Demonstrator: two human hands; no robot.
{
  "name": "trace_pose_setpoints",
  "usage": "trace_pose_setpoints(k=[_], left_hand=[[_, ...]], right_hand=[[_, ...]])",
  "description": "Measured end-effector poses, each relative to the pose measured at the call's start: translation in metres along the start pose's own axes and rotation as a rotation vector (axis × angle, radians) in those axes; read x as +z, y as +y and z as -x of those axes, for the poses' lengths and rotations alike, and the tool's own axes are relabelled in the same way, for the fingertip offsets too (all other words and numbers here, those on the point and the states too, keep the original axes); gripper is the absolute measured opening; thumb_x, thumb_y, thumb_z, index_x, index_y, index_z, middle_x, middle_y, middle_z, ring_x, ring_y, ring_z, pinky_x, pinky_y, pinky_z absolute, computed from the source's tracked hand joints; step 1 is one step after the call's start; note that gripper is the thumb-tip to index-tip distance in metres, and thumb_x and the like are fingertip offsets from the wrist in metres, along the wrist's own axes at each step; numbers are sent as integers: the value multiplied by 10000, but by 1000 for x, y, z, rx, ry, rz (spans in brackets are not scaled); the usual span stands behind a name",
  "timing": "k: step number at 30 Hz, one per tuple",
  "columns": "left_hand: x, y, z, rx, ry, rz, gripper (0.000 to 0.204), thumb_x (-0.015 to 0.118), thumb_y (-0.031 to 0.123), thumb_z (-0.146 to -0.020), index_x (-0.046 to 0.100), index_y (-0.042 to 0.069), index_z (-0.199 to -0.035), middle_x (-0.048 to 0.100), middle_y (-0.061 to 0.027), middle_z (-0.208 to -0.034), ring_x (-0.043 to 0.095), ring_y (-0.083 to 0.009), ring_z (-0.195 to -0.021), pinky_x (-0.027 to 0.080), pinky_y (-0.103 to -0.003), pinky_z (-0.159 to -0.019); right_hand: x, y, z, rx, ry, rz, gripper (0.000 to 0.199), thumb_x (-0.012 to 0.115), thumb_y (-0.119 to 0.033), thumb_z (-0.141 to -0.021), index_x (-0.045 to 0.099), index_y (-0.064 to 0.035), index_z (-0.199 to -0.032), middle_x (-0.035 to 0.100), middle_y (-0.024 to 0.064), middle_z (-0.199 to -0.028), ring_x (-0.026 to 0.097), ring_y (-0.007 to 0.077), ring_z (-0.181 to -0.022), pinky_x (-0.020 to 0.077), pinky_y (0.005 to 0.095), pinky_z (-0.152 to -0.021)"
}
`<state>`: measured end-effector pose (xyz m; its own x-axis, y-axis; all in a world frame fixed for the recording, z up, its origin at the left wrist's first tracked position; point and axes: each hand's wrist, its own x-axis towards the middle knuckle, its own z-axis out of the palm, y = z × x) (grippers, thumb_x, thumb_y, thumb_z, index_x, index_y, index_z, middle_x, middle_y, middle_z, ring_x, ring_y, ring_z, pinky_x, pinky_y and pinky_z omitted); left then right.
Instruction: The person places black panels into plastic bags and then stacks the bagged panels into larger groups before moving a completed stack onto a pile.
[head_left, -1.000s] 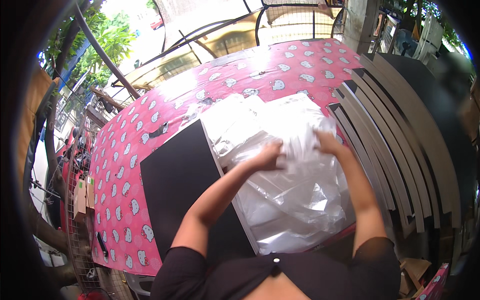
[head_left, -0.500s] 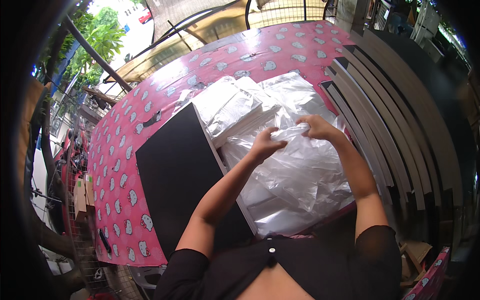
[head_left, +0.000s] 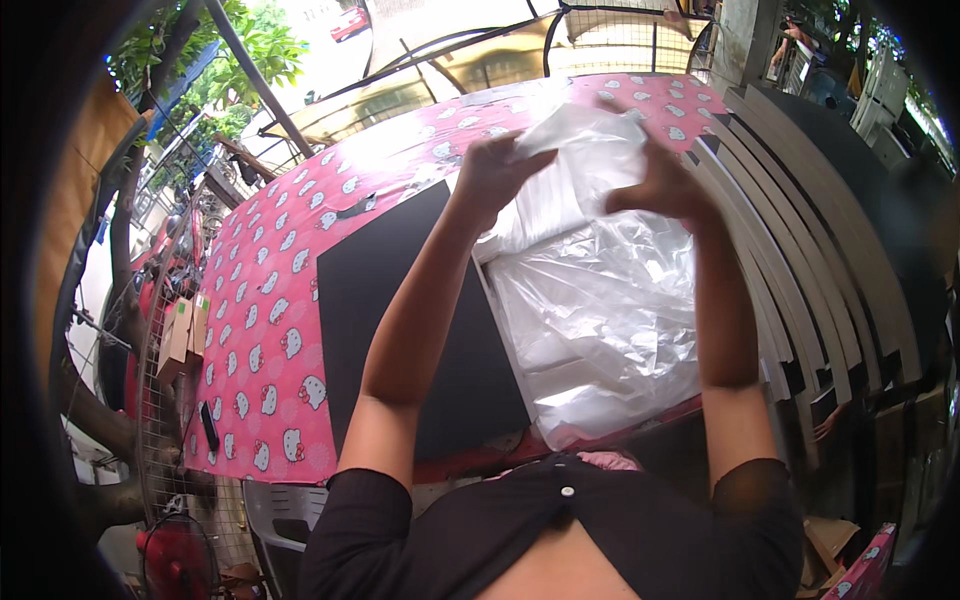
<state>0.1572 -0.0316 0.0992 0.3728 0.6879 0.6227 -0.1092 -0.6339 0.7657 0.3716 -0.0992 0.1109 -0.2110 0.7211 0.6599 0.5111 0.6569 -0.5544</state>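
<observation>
Both my hands are raised over the far part of a pile of clear plastic bags (head_left: 600, 300). Between them hangs a thin, see-through plastic bag (head_left: 580, 150), lifted and blurred by motion. My left hand (head_left: 492, 178) grips its left side, the thumb pointing right. At the right side, my right hand (head_left: 668, 180) curves round the plastic with its thumb apart; its fingertips are smeared. A flat black panel (head_left: 415, 340) lies left of the pile, under my left forearm.
A pink patterned cloth (head_left: 270, 350) covers the table. Long, dark-faced boards with pale edges (head_left: 800, 220) are stacked along the right. A small black object (head_left: 208, 427) lies near the left edge. Cardboard boxes (head_left: 182, 335) and a red fan (head_left: 178, 560) stand beyond the table's left side.
My hands have moved up, away from me and farther apart, lifting the plastic bag between them. The view has shifted, and more of the pile's near part shows.
</observation>
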Motion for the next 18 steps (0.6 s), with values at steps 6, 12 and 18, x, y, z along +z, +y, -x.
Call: trace_pose_setpoints(k=[6,12,18], left_hand=[[-35,60,-6,-187,261,187,366,662,27,-741,540,-19,-1083,625,-95,-918,611,-167,-782,488,-269,-717],[-49,87,-3,-131,-106,741,438,642,26,-763,473,-11,-1166,563,-118,-1083,532,-205,-1027,424,-335,-892],[-74,85,13,-60,-53,886,332,549,45,-833,481,-8,-1154,576,-89,-1004,575,-184,-904,482,-313,-798]], right_hand=[[-30,-13,-3,448,387,-154,239,727,-172,-719,616,2,-839,580,9,-628,484,46,-531,390,202,-490],[-40,-47,-10,129,388,-345,253,689,-115,-751,614,25,-948,623,77,-903,569,112,-783,448,227,-717],[-86,-40,3,345,455,-105,184,664,-178,-788,636,-47,-915,605,11,-887,535,94,-736,417,232,-715]])
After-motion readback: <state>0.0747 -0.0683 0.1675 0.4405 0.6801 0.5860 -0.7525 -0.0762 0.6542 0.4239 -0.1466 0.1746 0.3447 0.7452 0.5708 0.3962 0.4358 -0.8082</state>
